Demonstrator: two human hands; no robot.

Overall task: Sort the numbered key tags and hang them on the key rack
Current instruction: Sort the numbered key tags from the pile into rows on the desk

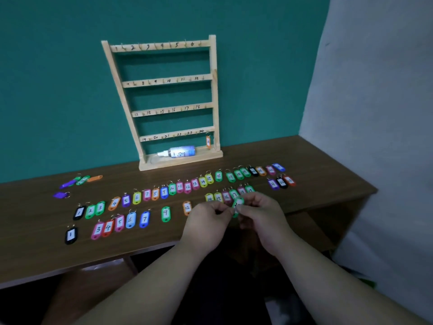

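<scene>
One orange key tag [208, 141] is hanging on the wooden key rack [164, 102], at the bottom-right hook, well beyond the hands; every other hook is standing bare, so I judge the hanging barely begun. Both hands are meeting over the worktop [316, 165]: the left hand [207, 225] and right hand [263, 218] are pinching a green key tag [237, 205] between closed fingertips, lifted just above the rows. Dozens of numbered tags [164, 192] are lying sorted in lines leftward of the hands, waiting. A glue bottle [178, 152] is lying on the rack's base.
</scene>
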